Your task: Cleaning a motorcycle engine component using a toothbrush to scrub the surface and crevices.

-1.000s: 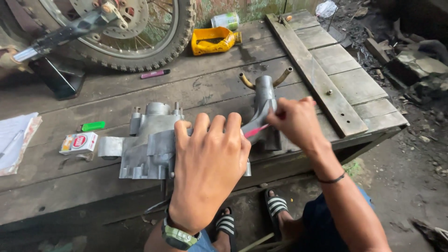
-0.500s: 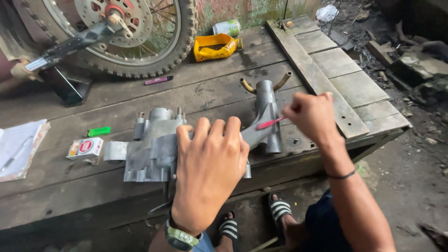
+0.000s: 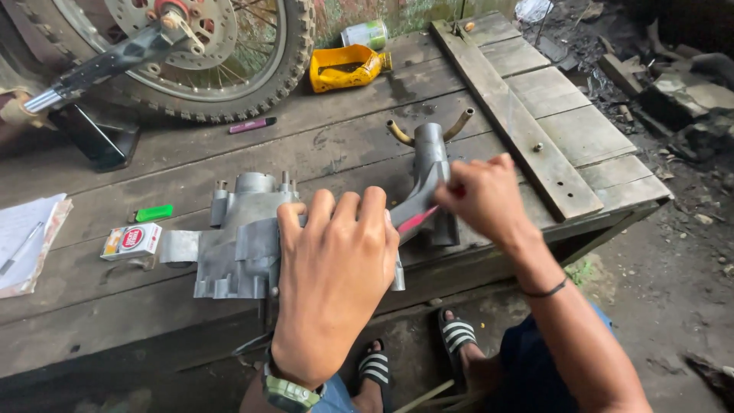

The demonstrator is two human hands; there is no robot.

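A grey metal engine casing (image 3: 241, 245) lies on a weathered wooden workbench (image 3: 321, 145). My left hand (image 3: 332, 279) presses flat on the casing's right part, fingers spread. Beside it stands a grey metal tube piece (image 3: 428, 172) with two brass-coloured stubs at its top. My right hand (image 3: 478, 199) is closed on a thin red tool (image 3: 419, 220), whose tip rests against the tube piece's lower side.
A motorcycle wheel (image 3: 222, 53) stands at the back left. A yellow container (image 3: 345, 67) and a can (image 3: 365, 34) sit behind. A pink lighter (image 3: 252, 125), green lighter (image 3: 154, 213), small carton (image 3: 131, 241) and papers (image 3: 27, 241) lie left. A plank (image 3: 516, 115) crosses the right side.
The view has shifted slightly. My right hand with the red tool has moved a little along the tube piece. My left hand stays pressed on the casing.
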